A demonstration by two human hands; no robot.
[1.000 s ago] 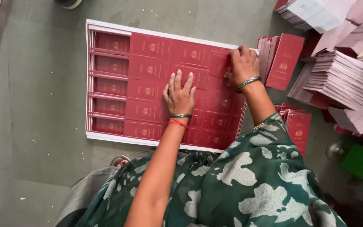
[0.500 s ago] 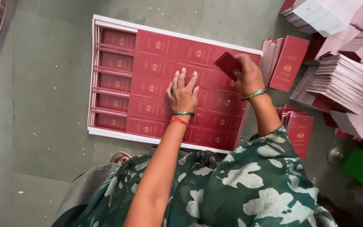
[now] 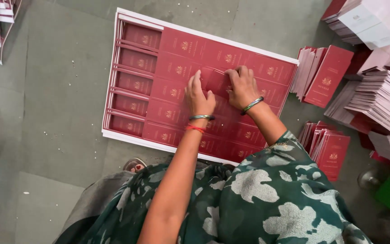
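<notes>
now both hands lie flat, fingers spread, on the red printed sheet (image 3: 177, 58) on the floor: left hand (image 3: 199, 97) beside right hand (image 3: 241, 88), neither grip closed on anything.

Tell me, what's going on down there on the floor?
A person leans over a big printed sheet of dark red covers lying on the grey floor. The left hand and the right hand both press flat near its middle, side by side. Stacks of separate red covers and paper piles sit to the right.
</notes>
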